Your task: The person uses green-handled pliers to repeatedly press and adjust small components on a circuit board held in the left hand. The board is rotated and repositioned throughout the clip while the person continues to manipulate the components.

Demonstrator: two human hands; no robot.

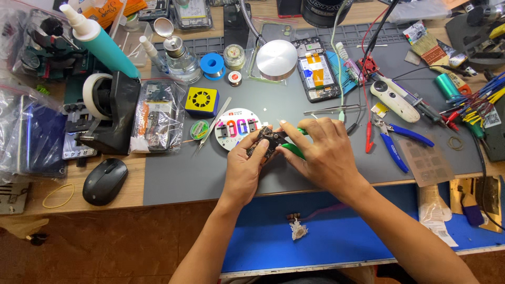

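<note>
We work over the grey repair mat [179,179] that covers most of the bench, with a black tape dispenser [113,113] and a computer mouse [104,180] at its left edge. An opened phone [316,69] lies face down at the back of the mat, its cover off and its insides bare, so the stripping seems done. Nearer us sits a round white magnetic pad [238,126] with small parts on it, and blue-handled cutters [395,141] lie to the right. Our left hand [243,168] is clamped on a small dark circuit board [265,141], held just above the mat beside the pad. Our right hand [322,152] is closed around a green-handled tool [292,151] whose tip meets the board; we judge the board work to be under way, with the phone not yet reassembled.
</note>
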